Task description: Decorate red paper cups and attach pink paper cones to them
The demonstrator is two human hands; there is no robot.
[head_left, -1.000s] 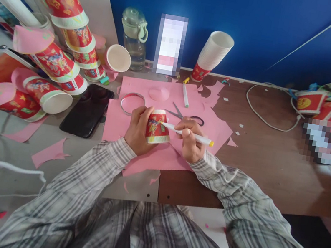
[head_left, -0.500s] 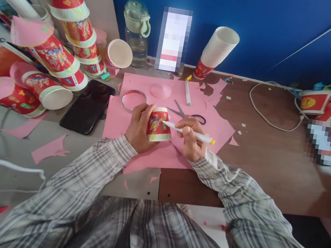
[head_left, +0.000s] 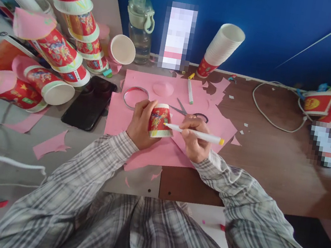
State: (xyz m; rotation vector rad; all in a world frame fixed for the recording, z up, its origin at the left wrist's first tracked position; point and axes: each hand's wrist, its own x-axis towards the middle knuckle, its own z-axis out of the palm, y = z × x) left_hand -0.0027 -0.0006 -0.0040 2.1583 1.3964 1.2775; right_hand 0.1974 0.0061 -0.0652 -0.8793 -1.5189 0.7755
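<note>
My left hand [head_left: 140, 123] is wrapped round a red printed paper cup [head_left: 159, 121] that stands upside down on pink paper [head_left: 161, 148]. My right hand [head_left: 194, 138] pinches a white marker [head_left: 197, 134] with a yellow end cap. The marker's tip touches the cup's right side near its rim. Both hands rest over the pink sheet at the table's middle.
Scissors [head_left: 186, 112], a metal ring [head_left: 135, 97], a pink paper disc [head_left: 163, 88] and a second marker [head_left: 190, 91] lie on the pink sheet. A black phone [head_left: 89, 103] and stacked red cups [head_left: 54, 50] sit to the left. A water bottle [head_left: 139, 28] and a white cup stack [head_left: 222, 49] stand behind.
The marker tip has slid a little lower along the cup's side. Both hands keep their grip, and the view has shifted slightly.
</note>
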